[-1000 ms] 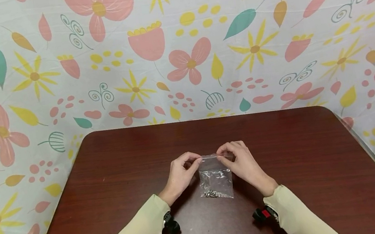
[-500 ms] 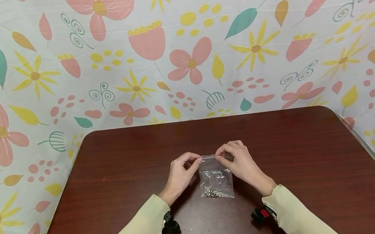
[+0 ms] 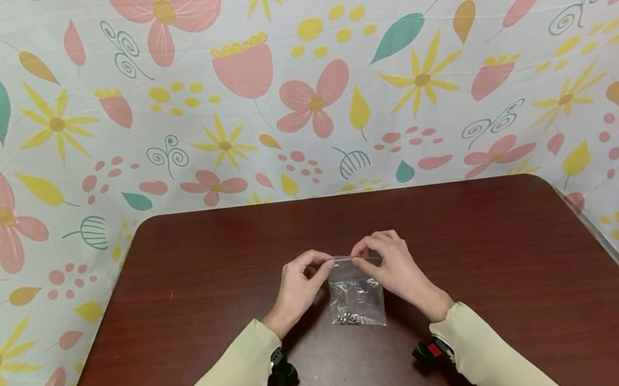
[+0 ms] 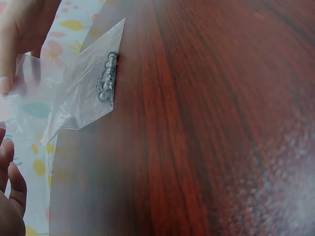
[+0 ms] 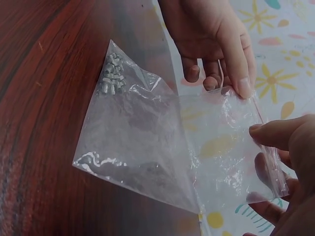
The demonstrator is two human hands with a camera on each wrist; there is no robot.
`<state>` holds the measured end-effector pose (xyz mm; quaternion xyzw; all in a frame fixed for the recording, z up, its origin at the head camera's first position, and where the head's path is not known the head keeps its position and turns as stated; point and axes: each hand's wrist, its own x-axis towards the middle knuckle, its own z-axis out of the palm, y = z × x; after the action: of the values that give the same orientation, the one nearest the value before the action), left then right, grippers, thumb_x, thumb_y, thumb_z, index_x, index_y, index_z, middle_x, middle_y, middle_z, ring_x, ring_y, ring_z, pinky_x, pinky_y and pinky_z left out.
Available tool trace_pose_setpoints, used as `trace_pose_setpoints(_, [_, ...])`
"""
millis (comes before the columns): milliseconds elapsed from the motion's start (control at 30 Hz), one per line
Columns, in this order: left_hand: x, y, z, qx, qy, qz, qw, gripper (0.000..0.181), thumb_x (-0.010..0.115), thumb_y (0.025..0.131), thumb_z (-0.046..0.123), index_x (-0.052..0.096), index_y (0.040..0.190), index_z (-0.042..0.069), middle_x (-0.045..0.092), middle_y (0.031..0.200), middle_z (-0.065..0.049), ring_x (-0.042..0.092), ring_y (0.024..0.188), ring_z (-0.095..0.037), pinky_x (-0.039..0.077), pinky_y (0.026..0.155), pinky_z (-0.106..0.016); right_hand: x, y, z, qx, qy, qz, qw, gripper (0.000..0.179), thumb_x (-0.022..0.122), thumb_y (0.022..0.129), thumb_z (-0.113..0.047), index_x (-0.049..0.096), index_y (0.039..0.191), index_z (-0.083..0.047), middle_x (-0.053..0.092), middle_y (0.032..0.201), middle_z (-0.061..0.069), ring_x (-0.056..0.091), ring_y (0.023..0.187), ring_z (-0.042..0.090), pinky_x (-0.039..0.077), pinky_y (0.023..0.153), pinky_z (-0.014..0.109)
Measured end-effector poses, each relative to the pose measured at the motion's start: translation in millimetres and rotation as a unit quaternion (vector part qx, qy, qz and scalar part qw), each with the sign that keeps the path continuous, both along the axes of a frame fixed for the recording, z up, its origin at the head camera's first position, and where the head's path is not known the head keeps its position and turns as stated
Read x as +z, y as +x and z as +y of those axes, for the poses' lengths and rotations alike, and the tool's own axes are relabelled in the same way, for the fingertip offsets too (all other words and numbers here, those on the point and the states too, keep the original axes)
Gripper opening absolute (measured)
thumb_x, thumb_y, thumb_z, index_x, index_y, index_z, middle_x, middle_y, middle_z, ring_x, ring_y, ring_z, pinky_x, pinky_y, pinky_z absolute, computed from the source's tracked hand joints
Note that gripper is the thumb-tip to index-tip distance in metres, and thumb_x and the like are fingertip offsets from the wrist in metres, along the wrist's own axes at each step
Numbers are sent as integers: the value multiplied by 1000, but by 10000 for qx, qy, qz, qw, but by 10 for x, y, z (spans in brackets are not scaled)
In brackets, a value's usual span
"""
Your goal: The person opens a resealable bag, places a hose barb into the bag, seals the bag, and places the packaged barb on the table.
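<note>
A clear zip-lock bag (image 3: 357, 294) hangs between the two hands, its top edge held up and its bottom low over the table. Small shiny metal pieces (image 5: 112, 73) lie gathered in one bottom corner of it, on the left in the head view. The left hand (image 3: 296, 291) pinches the top left corner of the bag between thumb and forefinger. Along the same top edge, a short way to the right, the right hand (image 3: 397, 270) pinches the seal strip. Through the film, some right fingers (image 5: 262, 167) show behind the bag in the right wrist view.
A dark reddish-brown wooden table (image 3: 222, 255) lies under both hands. Behind it and at its sides hangs a white cloth (image 3: 292, 86) printed with flowers and leaves. Each wrist wears a small black camera (image 3: 284, 373).
The right hand has slid slightly left along the bag's top edge, closer to the left hand. The left hand and the bag have stayed nearly still.
</note>
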<state>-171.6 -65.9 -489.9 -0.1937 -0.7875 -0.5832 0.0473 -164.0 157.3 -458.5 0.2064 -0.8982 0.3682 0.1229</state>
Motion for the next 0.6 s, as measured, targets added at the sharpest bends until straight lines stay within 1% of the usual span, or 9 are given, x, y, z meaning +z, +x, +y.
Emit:
trace_pose_setpoints(167, [-10, -8, -1, 12, 20, 78, 10000, 6, 74, 99, 16, 80, 102, 14, 76, 93, 2, 63, 72, -14, 50, 67, -25, 19, 0, -25, -24, 29, -79, 10000, 12, 84, 88, -7, 76, 92, -16, 69, 90, 2, 55, 106, 35, 37, 97, 61])
trace_pose_setpoints(333, [-12, -11, -1, 29, -20, 36, 10000, 6, 74, 99, 16, 80, 102, 15, 76, 93, 3, 63, 73, -13, 50, 68, -24, 11, 0, -36, -66, 79, -85, 9999, 9, 82, 90, -8, 76, 92, -15, 69, 92, 2, 54, 109, 35, 36, 98, 62])
trace_pose_setpoints(600, [0, -8, 2, 40, -17, 21, 10000, 6, 73, 99, 14, 79, 102, 13, 76, 92, 2, 62, 73, -11, 50, 68, -24, -7, 1, -56, -68, 48, 77, 9999, 14, 84, 87, -6, 75, 93, -15, 67, 88, 1, 54, 105, 34, 37, 95, 61])
